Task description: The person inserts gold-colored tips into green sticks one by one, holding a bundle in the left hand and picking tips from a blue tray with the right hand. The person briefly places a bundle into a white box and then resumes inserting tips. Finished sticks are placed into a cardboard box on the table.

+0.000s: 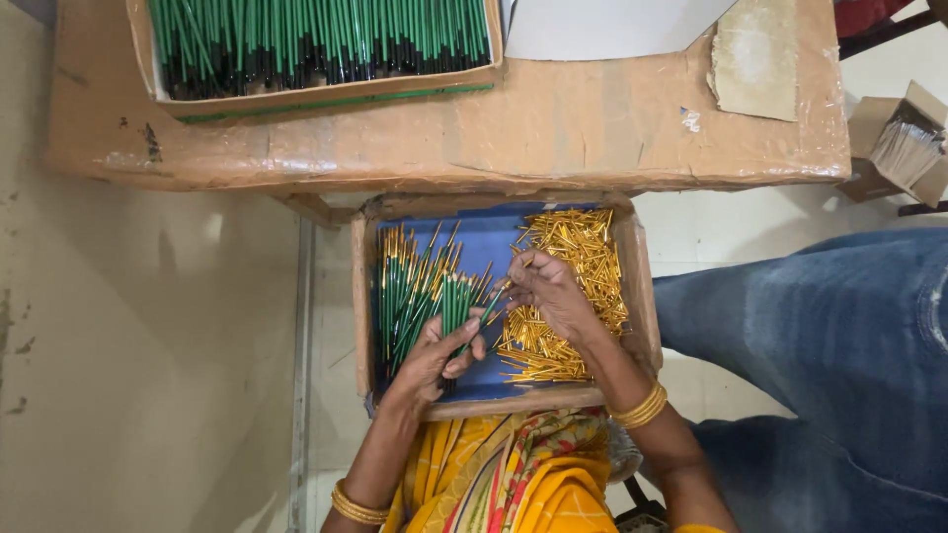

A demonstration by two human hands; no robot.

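My left hand (437,353) grips a bunch of thin green sticks with gold tips (460,301) over a shallow cardboard tray with a blue floor (492,252) resting on my lap. More green sticks (407,286) lie piled along the tray's left side. My right hand (551,293) is pinched on a small gold tip at the upper end of the held bunch. Beneath and around that hand lies a heap of loose gold tips (578,259) filling the tray's right side. Gold bangles are on both wrists.
A low brown table (553,128) stands beyond the tray, carrying a box of green-and-black sticks (316,39) and a white sheet (602,25). Another person's leg in blue jeans (839,336) is at right. A small open carton (904,143) sits far right.
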